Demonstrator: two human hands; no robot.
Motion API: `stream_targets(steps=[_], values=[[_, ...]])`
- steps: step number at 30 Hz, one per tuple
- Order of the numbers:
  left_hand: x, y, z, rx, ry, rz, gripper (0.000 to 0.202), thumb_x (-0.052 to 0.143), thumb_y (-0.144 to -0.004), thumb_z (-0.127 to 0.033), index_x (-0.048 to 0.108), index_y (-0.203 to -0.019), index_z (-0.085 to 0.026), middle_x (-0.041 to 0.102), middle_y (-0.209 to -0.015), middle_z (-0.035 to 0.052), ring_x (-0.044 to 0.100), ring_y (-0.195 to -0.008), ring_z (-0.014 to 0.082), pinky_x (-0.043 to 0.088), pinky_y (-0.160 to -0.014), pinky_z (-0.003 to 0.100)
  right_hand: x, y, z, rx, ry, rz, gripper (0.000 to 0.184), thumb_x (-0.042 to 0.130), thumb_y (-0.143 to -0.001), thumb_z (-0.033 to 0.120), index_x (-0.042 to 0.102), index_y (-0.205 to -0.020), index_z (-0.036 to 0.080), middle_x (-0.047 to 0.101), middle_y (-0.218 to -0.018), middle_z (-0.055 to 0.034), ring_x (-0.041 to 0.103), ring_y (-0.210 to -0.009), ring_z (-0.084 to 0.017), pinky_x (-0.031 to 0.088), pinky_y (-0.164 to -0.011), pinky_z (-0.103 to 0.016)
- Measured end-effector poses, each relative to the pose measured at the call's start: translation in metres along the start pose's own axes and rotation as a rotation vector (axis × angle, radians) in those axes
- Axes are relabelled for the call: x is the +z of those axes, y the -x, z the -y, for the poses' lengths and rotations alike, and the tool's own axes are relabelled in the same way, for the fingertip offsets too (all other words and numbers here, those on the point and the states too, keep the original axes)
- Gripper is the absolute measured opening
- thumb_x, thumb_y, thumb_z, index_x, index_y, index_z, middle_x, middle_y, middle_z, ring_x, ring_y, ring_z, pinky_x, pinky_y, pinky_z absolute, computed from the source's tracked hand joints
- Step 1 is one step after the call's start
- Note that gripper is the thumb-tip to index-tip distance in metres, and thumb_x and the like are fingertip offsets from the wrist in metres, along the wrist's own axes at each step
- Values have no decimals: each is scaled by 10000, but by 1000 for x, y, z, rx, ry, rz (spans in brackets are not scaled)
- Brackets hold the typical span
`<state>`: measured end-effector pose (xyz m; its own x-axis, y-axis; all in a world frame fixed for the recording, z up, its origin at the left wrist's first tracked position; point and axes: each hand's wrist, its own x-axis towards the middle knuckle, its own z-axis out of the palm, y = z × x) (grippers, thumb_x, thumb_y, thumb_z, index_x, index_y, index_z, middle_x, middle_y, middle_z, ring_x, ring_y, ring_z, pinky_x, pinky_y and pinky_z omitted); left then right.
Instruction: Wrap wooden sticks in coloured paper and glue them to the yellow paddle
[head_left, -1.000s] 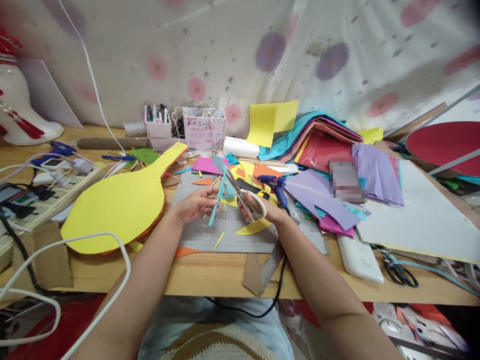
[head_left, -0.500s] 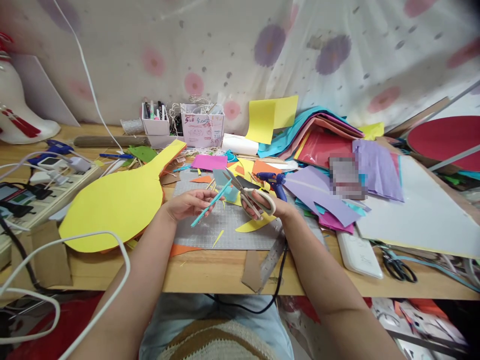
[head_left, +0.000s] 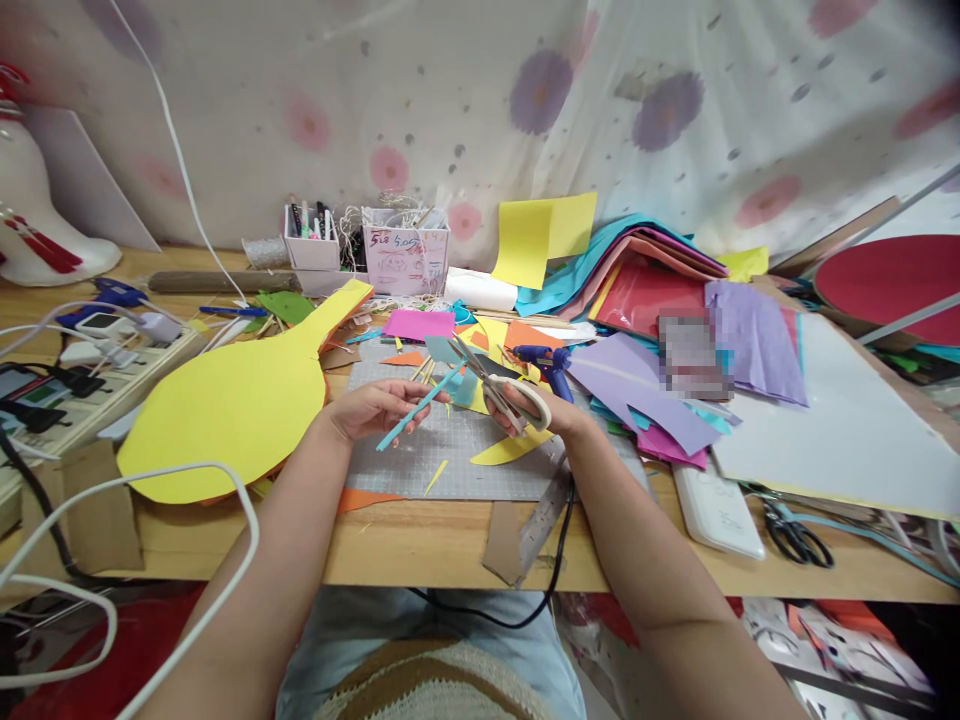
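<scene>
Backdrop (head_left: 322, 70): pale sheeting printed with purple and pink flowers, across the top of the frame.
Table (head_left: 420, 550): wooden top, spanning the width of the frame.
Yellow cutout (head_left: 232, 410): rounded body with narrow neck, left of centre; an orange layer shows at its edge.
White board (head_left: 840, 440): flat, right side of the frame.
Cutting mat (head_left: 450, 478): grey, gridded, centre, partly covered by coloured paper scraps.
Power strip (head_left: 169, 362): left edge, with plugs seated in it.
Left hand (head_left: 386, 408): centre, above the mat; fingers gripping a turquoise strip (head_left: 435, 393).
Right hand (head_left: 517, 405): just right of centre; closed around the handles of white-handled scissors (head_left: 496, 384).
Glue gun (head_left: 551, 365): blue, right of centre, just beyond the right hand.
White-handled scissors: blades directed up and left, tips near the strip's upper end; cannot tell whether they touch.
Turquoise strip: narrow, slanting between the hands, lower end toward the left, upper end toward the blades.
Yellow sliver (head_left: 436, 477): thin offcut, on the mat below the left hand.
</scene>
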<state>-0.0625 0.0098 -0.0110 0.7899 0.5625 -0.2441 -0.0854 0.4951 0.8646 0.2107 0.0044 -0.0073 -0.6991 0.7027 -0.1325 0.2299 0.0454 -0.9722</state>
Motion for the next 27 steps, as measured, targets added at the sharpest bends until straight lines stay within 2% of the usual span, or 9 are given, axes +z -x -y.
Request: stream_targets(steps=[10, 16, 19, 22, 24, 27], values=[[-9, 0, 1, 28, 0, 27, 490, 576, -704, -174, 528, -1190, -131, 526, -697, 20, 522, -590, 81, 391, -418, 144, -3, 0, 3, 16, 21, -58, 510, 430, -732, 675, 463, -716, 166, 455, -534, 27, 412, -411, -69, 287, -384, -218], [-10, 2, 1, 24, -50, -60, 453, 609, -699, -138, 561, -1149, -148, 593, -745, 37, 562, -611, 81, 429, -523, 165, -3, -2, 5, 95, 61, -186, 550, 448, -662, 728, 468, -682, 178, 447, -495, 30, 407, -393, -80, 287, -390, -228], [-10, 1, 0, 48, -39, -127, 481, 622, -691, -137, 545, -1165, -172, 605, -772, 39, 571, -603, 85, 434, -529, 176, 5, -7, 5, 208, 301, -351, 554, 418, -674, 730, 478, -676, 179, 514, -537, 1, 480, -461, -110, 329, -451, -234], [-8, 0, 1, 77, -20, -182, 526, 634, -675, -135, 523, -1187, -183, 600, -752, 27, 572, -588, 87, 428, -522, 180, 18, -16, 2, 297, 793, -485, 527, 431, -688, 711, 501, -702, 188, 598, -664, -39, 561, -626, -162, 333, -533, -238], [-8, -1, 1, 82, -21, -184, 555, 641, -662, -132, 511, -1199, -186, 602, -745, 26, 571, -584, 90, 428, -521, 184, 25, -20, 1, 297, 1022, -483, 517, 430, -699, 702, 518, -774, 198, 626, -759, -57, 579, -712, -189, 329, -567, -241], [-9, -1, 2, 41, -41, -142, 566, 647, -654, -142, 510, -1202, -178, 606, -747, 34, 576, -595, 104, 436, -524, 198, 31, -22, 0, 254, 1077, -412, 509, 401, -744, 671, 504, -898, 197, 628, -898, -76, 581, -781, -197, 341, -592, -242]])
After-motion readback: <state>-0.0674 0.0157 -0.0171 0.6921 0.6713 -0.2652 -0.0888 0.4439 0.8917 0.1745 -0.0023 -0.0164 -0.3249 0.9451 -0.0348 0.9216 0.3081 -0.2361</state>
